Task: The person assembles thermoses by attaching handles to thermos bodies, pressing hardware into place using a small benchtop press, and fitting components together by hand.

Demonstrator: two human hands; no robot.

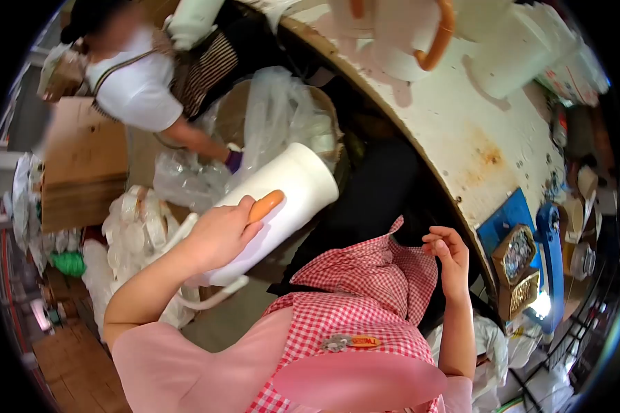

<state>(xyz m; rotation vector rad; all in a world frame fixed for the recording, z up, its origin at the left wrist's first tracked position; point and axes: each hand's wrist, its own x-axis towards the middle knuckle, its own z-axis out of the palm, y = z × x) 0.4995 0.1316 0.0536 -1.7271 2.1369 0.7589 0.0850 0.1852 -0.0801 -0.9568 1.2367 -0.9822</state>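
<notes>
My left hand (220, 234) is wrapped round the orange handle (266, 205) of a white cylindrical jug (293, 182). The jug is held tilted in the air, its wide end up and to the right. A curved white piece (217, 296) shows beneath its lower end; I cannot tell whether the two are joined. My right hand (450, 255) hangs beside the red checked apron (365, 275), near the table edge. Its fingers are loosely bent and apart, with nothing visible in them.
White jugs (406, 41) with orange handles stand on the worn table (455, 131). A blue tool (550, 255) sits at its right. Another person (141, 82) reaches toward plastic bags (275, 103) in a round container. Cardboard (83, 165) and bagged white parts (134, 227) lie left.
</notes>
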